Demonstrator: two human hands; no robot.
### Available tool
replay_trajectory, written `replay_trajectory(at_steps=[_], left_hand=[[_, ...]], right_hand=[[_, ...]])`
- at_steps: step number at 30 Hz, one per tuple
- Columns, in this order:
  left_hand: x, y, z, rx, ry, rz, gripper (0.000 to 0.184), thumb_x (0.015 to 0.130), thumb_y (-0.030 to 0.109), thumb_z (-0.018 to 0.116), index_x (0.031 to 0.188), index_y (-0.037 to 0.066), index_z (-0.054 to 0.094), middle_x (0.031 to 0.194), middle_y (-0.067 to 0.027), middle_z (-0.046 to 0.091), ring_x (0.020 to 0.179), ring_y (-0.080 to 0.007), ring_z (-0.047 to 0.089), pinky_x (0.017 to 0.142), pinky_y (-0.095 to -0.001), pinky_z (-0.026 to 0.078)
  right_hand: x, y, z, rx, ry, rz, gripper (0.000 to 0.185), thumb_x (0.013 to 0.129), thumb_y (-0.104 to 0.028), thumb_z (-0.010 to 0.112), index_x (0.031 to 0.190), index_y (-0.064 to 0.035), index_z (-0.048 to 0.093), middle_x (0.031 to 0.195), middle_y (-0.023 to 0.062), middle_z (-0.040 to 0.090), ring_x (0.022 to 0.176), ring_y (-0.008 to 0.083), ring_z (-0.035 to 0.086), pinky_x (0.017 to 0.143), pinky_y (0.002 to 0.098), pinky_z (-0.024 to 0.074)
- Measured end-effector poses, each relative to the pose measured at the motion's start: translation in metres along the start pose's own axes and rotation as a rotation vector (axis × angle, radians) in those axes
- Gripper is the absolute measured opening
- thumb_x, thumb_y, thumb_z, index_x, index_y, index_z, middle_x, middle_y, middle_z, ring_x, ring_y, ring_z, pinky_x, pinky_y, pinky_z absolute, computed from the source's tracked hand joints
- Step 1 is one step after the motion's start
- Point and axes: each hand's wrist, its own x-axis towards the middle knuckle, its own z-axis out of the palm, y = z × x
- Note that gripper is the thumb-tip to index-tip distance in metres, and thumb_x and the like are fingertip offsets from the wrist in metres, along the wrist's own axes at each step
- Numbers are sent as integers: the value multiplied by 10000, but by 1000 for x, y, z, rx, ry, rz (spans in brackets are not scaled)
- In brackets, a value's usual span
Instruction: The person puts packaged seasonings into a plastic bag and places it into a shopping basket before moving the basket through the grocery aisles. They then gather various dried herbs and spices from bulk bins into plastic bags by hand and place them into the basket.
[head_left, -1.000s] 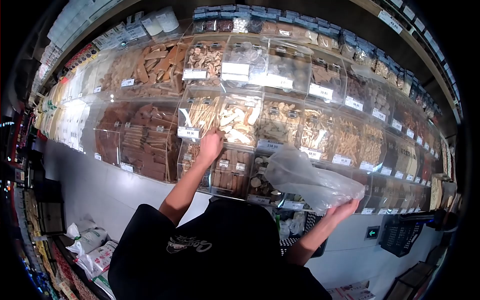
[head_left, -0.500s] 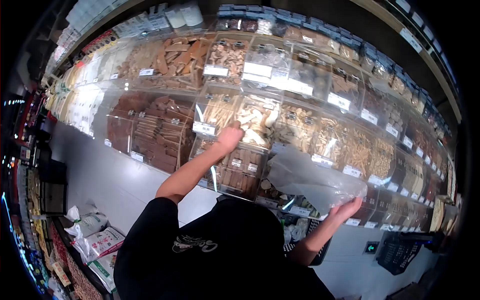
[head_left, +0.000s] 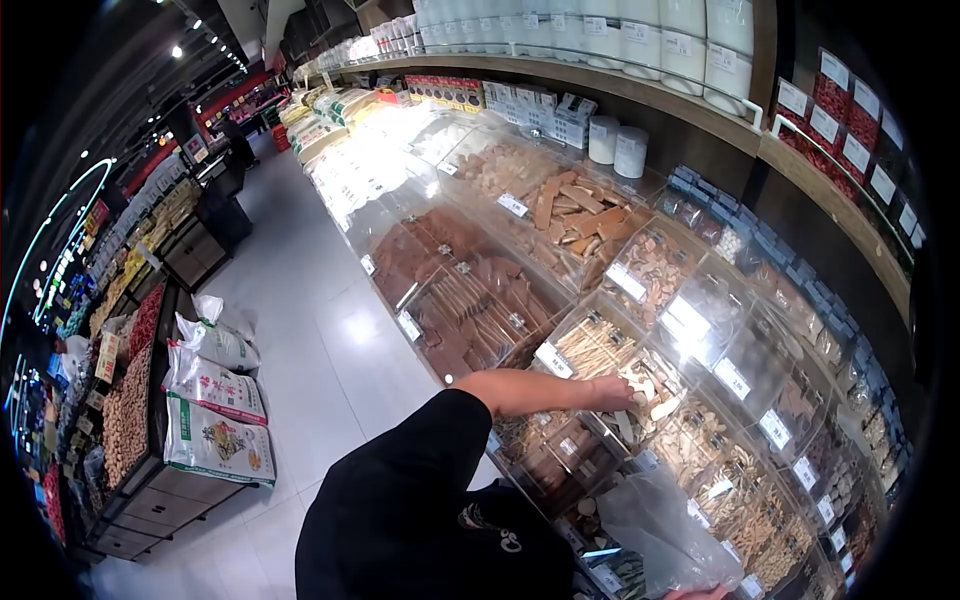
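Sacks, white, printed and plump, stand at left. Past thin tan dried sticks, the bare left hand is at adjoining pale, flat dried slices; whether it pinches any cannot be told. Lower right, a translucent plastic bag is gripped by the partly cropped right hand.

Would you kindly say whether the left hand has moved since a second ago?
Yes, slightly: the left hand shifted away from the nearest white price label, toward pale dried slices.

Two white canisters, printed sacks
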Motion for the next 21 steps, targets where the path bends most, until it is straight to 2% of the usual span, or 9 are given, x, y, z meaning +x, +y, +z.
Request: replay_trajectory(at_steps=[3,4,7,10,13,16,19,21], left_hand=[[-13,2,-10,20,-45,-10,133,738,152,595,755,76,703,820,-66,624,845,-222,613,653,-311,544],[-14,8,-5,26,-68,-71,144,740,173,595,747,84,709,839,-65,619,899,-222,587,725,-295,516],[-21,18,1,209,-199,-36,145,744,197,597,729,105,707,886,-49,618,926,-233,570,812,-293,468],[-24,23,15,552,-233,4,139,750,215,598,735,128,706,929,-18,623,965,-227,549,859,-300,429],[-25,20,5,258,-93,-115,133,753,215,593,755,128,694,912,-2,619,959,-206,537,852,-311,437],[-19,22,15,283,-21,-88,127,748,212,588,793,137,681,902,-10,596,952,-195,521,850,-298,437],[-21,27,7,236,95,-205,124,752,208,584,818,140,664,910,-16,578,947,-198,524,852,-304,443],[-28,31,5,212,9,-163,127,757,209,580,828,141,659,930,-21,577,940,-199,529,850,-308,448]], right_hand=[[-1,1,4,-9,-1,7,446,911,-298,465,1201,31,548,1188,161,573,1061,298,571,929,421,456],[0,1,5,-11,-3,12,447,912,-298,464,1202,31,547,1189,161,573,1061,298,571,929,421,456],[0,3,8,-19,-10,19,448,912,-299,464,1204,30,546,1189,161,573,1062,299,571,928,421,457],[1,5,9,-18,-17,27,449,913,-300,463,1206,29,545,1189,161,572,1062,299,570,928,421,457],[2,7,11,-18,-24,28,450,913,-301,462,1208,28,544,1189,161,572,1062,299,570,928,421,457],[2,8,14,-24,-27,29,451,914,-303,461,1211,26,543,1189,161,572,1062,300,570,928,421,457],[1,10,14,-19,-28,32,452,914,-304,460,1213,25,542,1190,161,571,1062,300,569,927,421,457],[1,10,13,-16,-24,34,453,915,-305,460,1214,24,541,1190,161,571,1062,300,569,927,421,457]])
